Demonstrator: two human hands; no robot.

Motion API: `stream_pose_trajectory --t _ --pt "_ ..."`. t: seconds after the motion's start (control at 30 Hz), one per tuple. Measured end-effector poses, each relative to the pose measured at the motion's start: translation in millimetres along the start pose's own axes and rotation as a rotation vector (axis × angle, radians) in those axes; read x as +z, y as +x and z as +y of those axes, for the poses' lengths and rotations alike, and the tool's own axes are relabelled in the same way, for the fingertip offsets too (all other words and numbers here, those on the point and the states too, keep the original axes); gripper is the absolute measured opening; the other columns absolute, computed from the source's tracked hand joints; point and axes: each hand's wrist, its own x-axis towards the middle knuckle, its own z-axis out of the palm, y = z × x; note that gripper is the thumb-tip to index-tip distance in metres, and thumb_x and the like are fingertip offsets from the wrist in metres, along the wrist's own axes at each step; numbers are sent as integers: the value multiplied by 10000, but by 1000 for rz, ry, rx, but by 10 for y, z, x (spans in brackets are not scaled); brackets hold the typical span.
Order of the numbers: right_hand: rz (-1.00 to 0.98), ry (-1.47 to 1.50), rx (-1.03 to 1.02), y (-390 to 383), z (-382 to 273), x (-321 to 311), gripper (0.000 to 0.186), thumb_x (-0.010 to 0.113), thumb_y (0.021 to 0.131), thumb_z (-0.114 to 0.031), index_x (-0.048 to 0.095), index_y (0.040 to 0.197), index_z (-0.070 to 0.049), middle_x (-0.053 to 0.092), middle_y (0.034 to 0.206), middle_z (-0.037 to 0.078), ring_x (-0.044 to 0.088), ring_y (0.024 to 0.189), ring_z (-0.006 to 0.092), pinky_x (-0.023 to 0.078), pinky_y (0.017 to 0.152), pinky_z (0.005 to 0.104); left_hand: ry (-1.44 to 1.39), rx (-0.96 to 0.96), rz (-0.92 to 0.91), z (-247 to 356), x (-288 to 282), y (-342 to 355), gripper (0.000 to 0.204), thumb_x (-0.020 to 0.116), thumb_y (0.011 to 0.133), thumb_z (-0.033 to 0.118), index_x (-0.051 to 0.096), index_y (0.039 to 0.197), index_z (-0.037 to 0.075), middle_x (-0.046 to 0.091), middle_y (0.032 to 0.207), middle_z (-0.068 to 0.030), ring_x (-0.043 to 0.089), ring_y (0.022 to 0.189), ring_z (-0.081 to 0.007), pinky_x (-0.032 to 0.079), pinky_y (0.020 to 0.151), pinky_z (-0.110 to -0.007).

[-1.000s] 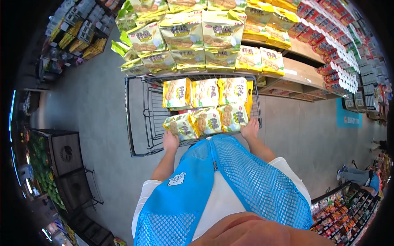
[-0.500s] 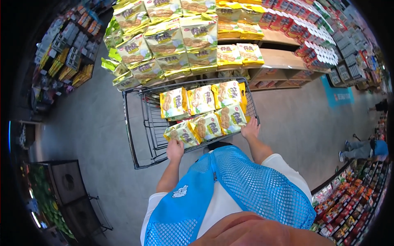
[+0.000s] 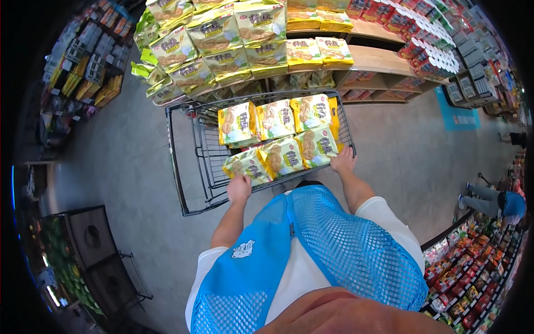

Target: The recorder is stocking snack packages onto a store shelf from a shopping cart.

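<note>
In front of me is a black wire shopping cart [image 3: 183,183], standing lengthwise along a display. Two rows of yellow and green biscuit bags [image 3: 282,156] stand packed in its right part. My left hand [image 3: 239,189] is closed on the cart's near rim, right below the leftmost bag of the near row. At the near right corner my right hand [image 3: 343,161] grips the rim, close beside the rightmost near bag. The fingertips of both hands are partly hidden.
Stacked biscuit bags [image 3: 225,61] fill the display just beyond the cart. Wooden shelves [image 3: 378,60] with red cans [image 3: 425,58] continue to the right. A dark produce stand [image 3: 92,236] is at left, a snack rack [image 3: 473,267] at lower right. Another person [image 3: 492,200] is far right.
The cart, its bags and both hands sit slightly higher in the view, as does the display. Both hands keep their places on the rim.
</note>
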Motion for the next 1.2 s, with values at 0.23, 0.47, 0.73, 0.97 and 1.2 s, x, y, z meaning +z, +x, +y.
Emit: stream_pose_trajectory --t 0.23,0.47,0.73,0.97,1.2 --pt "304 178 -427 -607 410 304 467 687 821 -449 737 1138 -109 733 1049 233 701 962 435 559 817 521 -35 -135 -172 -381 100 -809 365 547 941 379 730 951 65 734 970 -194 707 891 -392 565 790 -528" --pt "219 -8 -581 207 1295 1490 522 673 867 -400 684 1244 -40 683 1214 236 642 1121 414 491 967 519 -79 -108 -53 -302 376 -883 393 533 919 375 754 848 59 751 918 -169 727 863 -366 584 786 -497" --pt "203 -231 -829 702 509 1082 531 665 869 -395 669 1259 -36 671 1233 239 640 1121 414 495 967 522 -76 -184 57 -204 573 -1100 374 534 936 368 758 819 93 748 854 -125 727 844 -317 576 775 -466" --pt "220 -290 -747 680 763 987 539 657 871 -391 655 1273 -33 660 1249 243 639 1121 414 498 967 525 -94 -152 27 -17 566 -1111 362 538 927 360 751 810 92 747 894 -114 729 835 -304 583 759 -447" --pt "221 -316 -633 518 1020 1146 547 650 873 -387 642 1287 -30 649 1265 246 638 1122 415 501 966 527 -104 -142 42 26 590 -1095 356 540 918 356 745 773 104 742 800 -121 729 791 -315 586 734 -461"
